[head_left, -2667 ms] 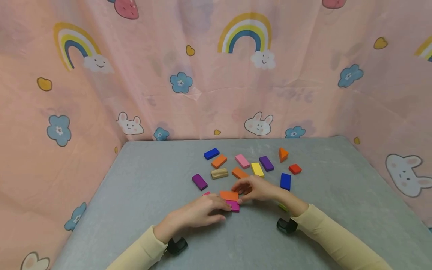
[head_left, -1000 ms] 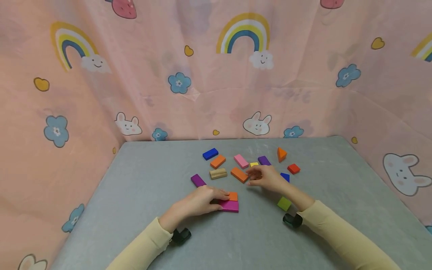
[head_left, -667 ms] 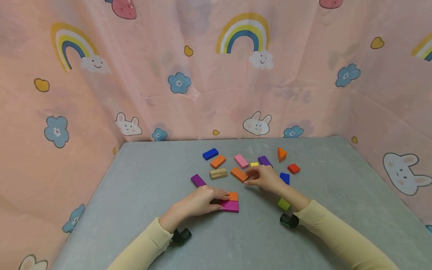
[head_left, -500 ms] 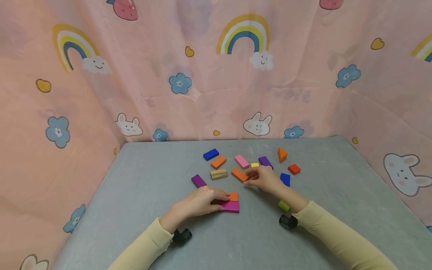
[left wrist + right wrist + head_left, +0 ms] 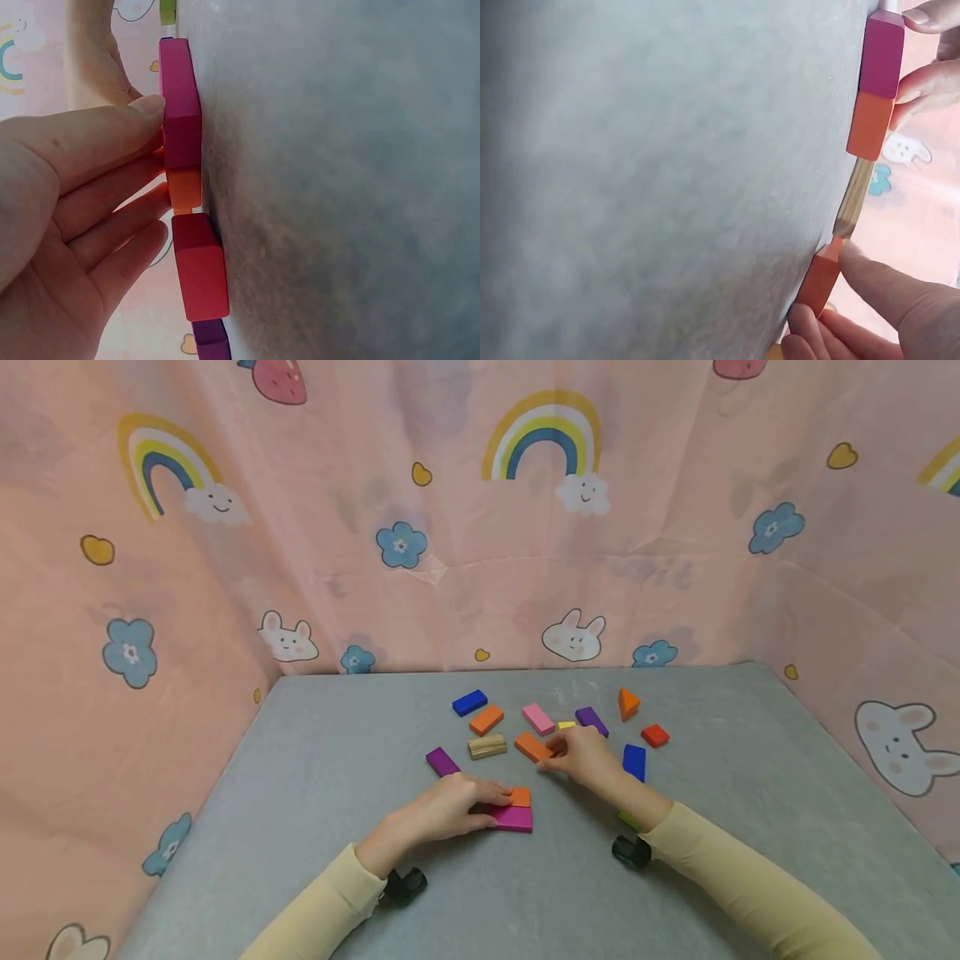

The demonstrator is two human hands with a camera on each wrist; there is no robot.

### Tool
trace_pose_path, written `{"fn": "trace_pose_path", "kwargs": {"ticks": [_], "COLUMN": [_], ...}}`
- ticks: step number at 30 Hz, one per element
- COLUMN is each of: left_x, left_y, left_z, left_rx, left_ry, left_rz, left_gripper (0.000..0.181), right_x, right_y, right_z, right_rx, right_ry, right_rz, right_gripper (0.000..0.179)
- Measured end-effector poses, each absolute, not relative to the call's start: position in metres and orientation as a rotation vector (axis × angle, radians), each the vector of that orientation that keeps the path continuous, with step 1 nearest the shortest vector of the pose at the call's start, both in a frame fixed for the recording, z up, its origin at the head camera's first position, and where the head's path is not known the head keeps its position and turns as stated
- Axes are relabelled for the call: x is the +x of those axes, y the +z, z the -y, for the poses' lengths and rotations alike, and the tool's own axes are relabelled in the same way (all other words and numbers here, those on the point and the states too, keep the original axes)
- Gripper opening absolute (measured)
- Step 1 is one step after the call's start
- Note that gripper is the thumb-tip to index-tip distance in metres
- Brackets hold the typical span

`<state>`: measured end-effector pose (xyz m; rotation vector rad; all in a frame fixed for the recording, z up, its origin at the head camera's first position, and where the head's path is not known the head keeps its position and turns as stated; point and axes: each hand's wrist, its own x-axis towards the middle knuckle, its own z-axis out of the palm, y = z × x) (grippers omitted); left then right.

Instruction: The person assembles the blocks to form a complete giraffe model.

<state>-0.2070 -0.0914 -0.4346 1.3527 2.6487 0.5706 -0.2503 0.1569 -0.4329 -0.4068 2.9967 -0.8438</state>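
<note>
My left hand [image 5: 448, 806] lies over a magenta block [image 5: 513, 820] and an orange block [image 5: 521, 797] set side by side. In the left wrist view the thumb touches the magenta block's upper face, and the loosely extended fingers reach the orange one behind it. A pinkish-red block [image 5: 200, 266] stands beside those fingers; the hand hides it in the head view. Farther back, my right hand [image 5: 588, 760] pinches another orange block [image 5: 531, 747] at its right end. In the right wrist view that block [image 5: 821, 277] sits between thumb and curled fingers, against the grey tabletop.
Behind the hands lie a wooden grooved block [image 5: 487, 746], a pink block [image 5: 537, 718], a blue block [image 5: 469, 702] and a purple block [image 5: 592, 721]. To the right are a red block [image 5: 655, 735], an orange triangle [image 5: 628, 703] and another blue block [image 5: 633, 762]. A green block [image 5: 628, 820] is partly under the right forearm.
The right hand has left the near orange block, moved back and right, then closed onto the farther orange block. The left hand has shifted onto the magenta and orange pair and stayed there.
</note>
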Motion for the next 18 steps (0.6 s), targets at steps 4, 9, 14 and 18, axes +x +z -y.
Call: {"fn": "trace_pose_path", "kwargs": {"ticks": [4, 9, 14, 18], "left_x": [-0.2072, -0.2072, -0.2076, -0.2076], "left_y": [-0.4338, -0.4339, -0.4344, -0.4338], "left_z": [0.0915, 0.0915, 0.0917, 0.0919], "left_rx": [1.359, 1.364, 1.363, 1.354], "left_ry": [0.570, 0.566, 0.560, 0.561], "left_rz": [-2.644, -2.643, -2.647, -2.644], "left_gripper": [0.037, 0.037, 0.037, 0.037], "right_x": [-0.2504, -0.2500, -0.2509, -0.2499], "right_y": [-0.4319, -0.4309, -0.4307, -0.4273], "right_z": [-0.1542, -0.1524, -0.1537, -0.1593], "right_rx": [-0.361, -0.314, -0.299, -0.325], "right_ry": [-0.840, -0.840, -0.870, -0.885], "right_rz": [-3.007, -3.009, -2.998, -2.985], "right_gripper": [0.036, 0.034, 0.032, 0.029]}}
